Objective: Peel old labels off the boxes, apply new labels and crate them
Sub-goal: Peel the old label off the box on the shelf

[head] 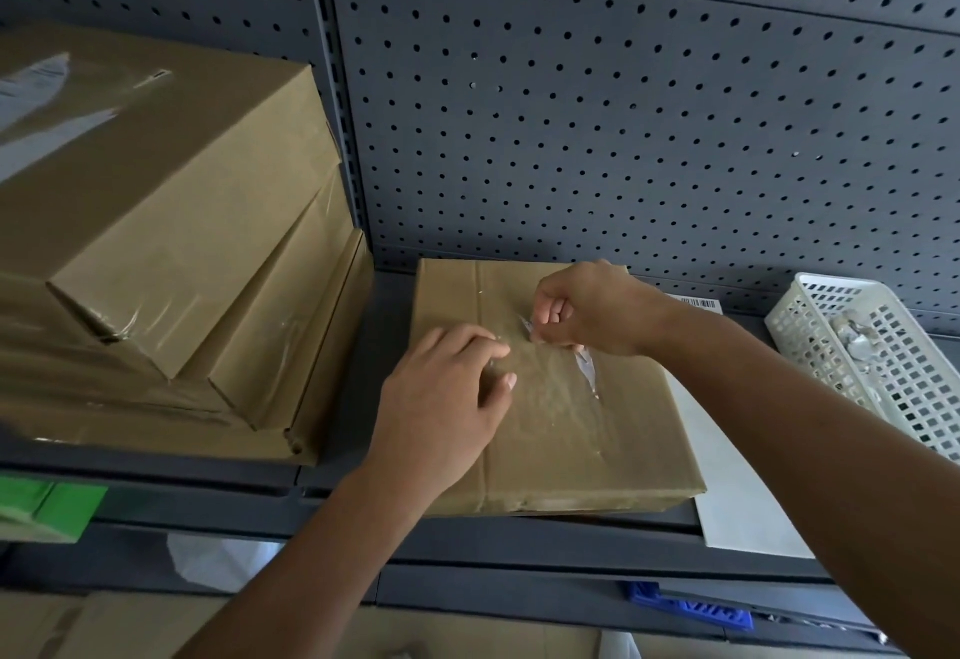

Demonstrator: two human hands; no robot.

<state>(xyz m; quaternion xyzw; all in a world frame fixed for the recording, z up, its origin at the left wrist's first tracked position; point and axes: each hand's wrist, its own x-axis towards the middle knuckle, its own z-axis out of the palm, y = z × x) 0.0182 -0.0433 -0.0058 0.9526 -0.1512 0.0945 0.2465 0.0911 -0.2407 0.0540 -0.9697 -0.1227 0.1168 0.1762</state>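
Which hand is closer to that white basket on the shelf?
Right. The right hand pinches clear film on the flat box, left of the white basket; the left hand rests on the box farther left.

Flat brown box (561,430) on grey shelf (249,502). Left hand (447,398) presses its top. Right hand (587,310) pinches clear tape (584,362), partly lifted.

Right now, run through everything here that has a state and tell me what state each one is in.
flat box, lying flat on the shelf, closed.
clear film, partly lifted off the box top.
left hand, pressing down on the box top.
right hand, pinching the film's raised edge.
stacked boxes, piled at left, closed and taped.
white basket, open-topped, crumpled scraps inside.
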